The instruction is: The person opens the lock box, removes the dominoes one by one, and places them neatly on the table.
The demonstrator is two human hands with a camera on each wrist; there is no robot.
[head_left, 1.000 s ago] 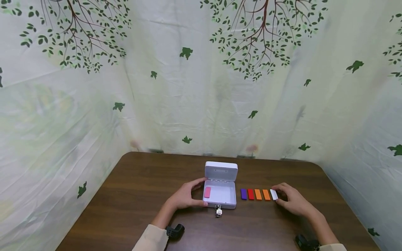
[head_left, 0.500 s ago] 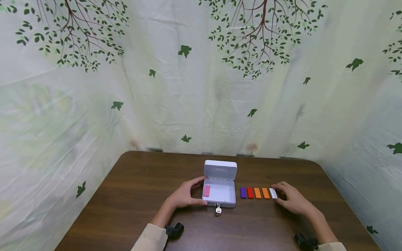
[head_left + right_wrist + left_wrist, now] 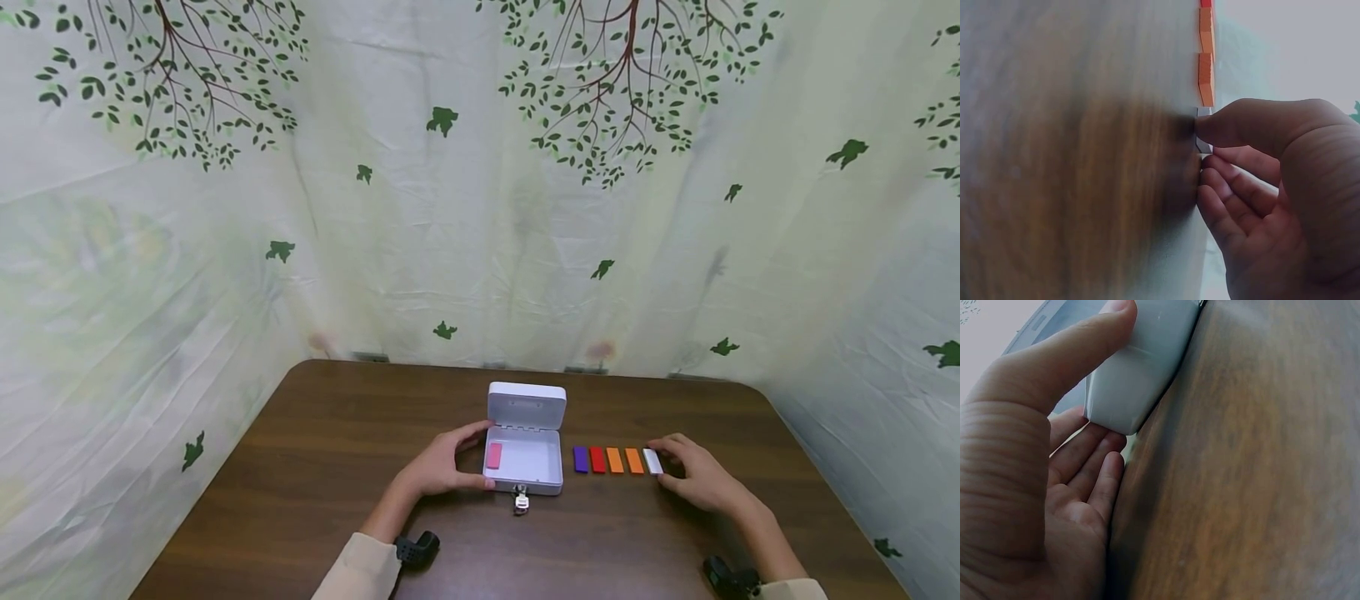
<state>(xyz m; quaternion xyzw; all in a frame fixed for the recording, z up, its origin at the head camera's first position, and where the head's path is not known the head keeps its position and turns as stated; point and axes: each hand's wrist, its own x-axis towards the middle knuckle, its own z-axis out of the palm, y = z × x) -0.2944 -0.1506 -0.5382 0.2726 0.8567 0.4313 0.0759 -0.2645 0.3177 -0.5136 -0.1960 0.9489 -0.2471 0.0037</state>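
A small white hinged box (image 3: 534,463) stands on the brown table with its lid (image 3: 527,405) raised. Inside it, along the left wall, lies a pink block (image 3: 494,456). My left hand (image 3: 444,467) holds the box's left side, thumb at the front corner and fingers toward the back. To the right of the box runs a row of blocks: purple (image 3: 581,460), red (image 3: 597,460), two orange ones (image 3: 614,461) and a white block (image 3: 652,462) at the end. Thumb and fingers of my right hand (image 3: 697,475) pinch that white block by its near and far ends.
A small metal latch or lock (image 3: 521,500) hangs at the box's front. The brown table (image 3: 360,417) ends at a light fabric backdrop (image 3: 517,250) printed with leaves and branches, which surrounds it at the back and sides.
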